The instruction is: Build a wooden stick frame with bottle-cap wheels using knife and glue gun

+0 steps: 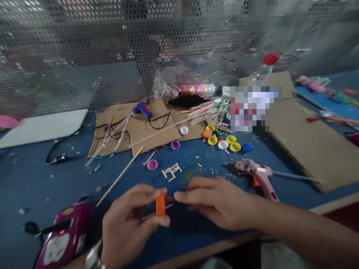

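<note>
My left hand [131,220] pinches an orange bottle cap [160,204] on edge between thumb and fingers, above the table's front part. A short piece of thin wooden stick [169,206] shows at the cap's right side. Close by on the right, my right hand [215,200] is closed, thumb against fingers, its tips pointing at the cap. What lies in its grip is hidden. Just beyond both hands rests a small frame of wooden stick pieces [172,172]. A pink cap [152,164] and a purple cap [175,145] lie farther back.
A pink glue gun [265,177] lies right, a blue one [143,109] on cardboard [151,130]. Several caps [235,147] and wrapped sticks [206,110] sit at the back. A long stick [120,175] and magenta device [66,235] are left. A perforated metal screen [112,45] stands behind.
</note>
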